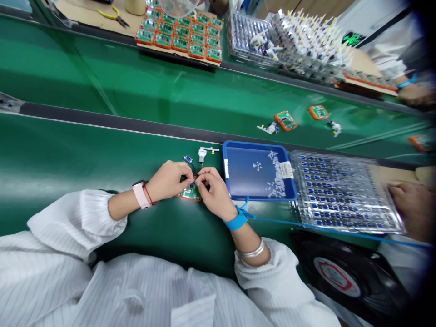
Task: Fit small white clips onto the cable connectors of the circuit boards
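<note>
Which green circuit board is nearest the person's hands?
The circuit board beneath the left hand and right hand, left of the blue tray; other boards lie farther off, beyond the dark rail.

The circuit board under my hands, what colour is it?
The circuit board is green with an orange edge, as the head view shows.

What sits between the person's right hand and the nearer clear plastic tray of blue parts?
The head view shows a blue tray with small white pieces in it between the right hand and the clear plastic tray.
</note>
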`<state>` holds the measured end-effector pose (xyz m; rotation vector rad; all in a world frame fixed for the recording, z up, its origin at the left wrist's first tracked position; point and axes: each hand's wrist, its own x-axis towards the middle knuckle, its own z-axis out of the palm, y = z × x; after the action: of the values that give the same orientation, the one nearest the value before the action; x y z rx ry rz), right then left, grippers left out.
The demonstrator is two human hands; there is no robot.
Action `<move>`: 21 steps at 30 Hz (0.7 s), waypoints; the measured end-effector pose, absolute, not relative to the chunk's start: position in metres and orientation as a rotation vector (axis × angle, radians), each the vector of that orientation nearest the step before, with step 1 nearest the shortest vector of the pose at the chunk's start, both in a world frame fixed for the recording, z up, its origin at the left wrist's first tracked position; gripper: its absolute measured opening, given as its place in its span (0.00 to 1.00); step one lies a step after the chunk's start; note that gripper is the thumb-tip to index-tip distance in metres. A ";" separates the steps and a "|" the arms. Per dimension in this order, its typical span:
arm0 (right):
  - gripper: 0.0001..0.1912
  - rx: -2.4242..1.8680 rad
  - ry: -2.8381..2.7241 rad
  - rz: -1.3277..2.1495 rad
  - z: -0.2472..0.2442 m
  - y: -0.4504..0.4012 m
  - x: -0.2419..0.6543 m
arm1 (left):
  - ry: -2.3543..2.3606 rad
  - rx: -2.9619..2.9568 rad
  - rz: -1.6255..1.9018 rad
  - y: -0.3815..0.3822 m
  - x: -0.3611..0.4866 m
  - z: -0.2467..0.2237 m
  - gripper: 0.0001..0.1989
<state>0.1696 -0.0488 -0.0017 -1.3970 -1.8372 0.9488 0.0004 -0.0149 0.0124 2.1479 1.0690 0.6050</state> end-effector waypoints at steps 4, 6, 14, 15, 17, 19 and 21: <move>0.07 -1.411 -1.856 0.944 -0.003 -0.047 0.168 | 1.103 2.091 0.552 -0.011 0.001 0.013 0.06; 0.07 -1.406 -1.852 0.914 -0.002 -0.049 0.165 | 1.101 2.096 0.576 -0.011 -0.001 0.012 0.05; 0.06 -1.433 -1.789 0.468 0.021 -0.036 0.231 | 0.847 2.508 0.398 -0.026 -0.028 0.007 0.31; 0.06 -1.509 -1.737 0.398 0.018 -0.031 0.252 | 0.832 2.541 0.371 -0.027 -0.030 0.007 0.30; 0.06 -1.679 -1.648 0.275 0.008 -0.021 0.291 | 0.851 2.539 0.341 -0.025 -0.029 0.009 0.30; 0.07 -1.815 -1.613 0.232 -0.007 -0.014 0.319 | 0.889 2.453 0.366 -0.013 -0.026 0.016 0.31; 0.08 -1.880 -1.612 0.226 -0.019 -0.011 0.333 | 0.954 2.282 0.461 0.008 -0.022 0.026 0.33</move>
<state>0.3330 -0.0109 -0.0192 -1.8802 -1.6124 0.2265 -0.0220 0.0081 0.0262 2.2820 0.9539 0.4614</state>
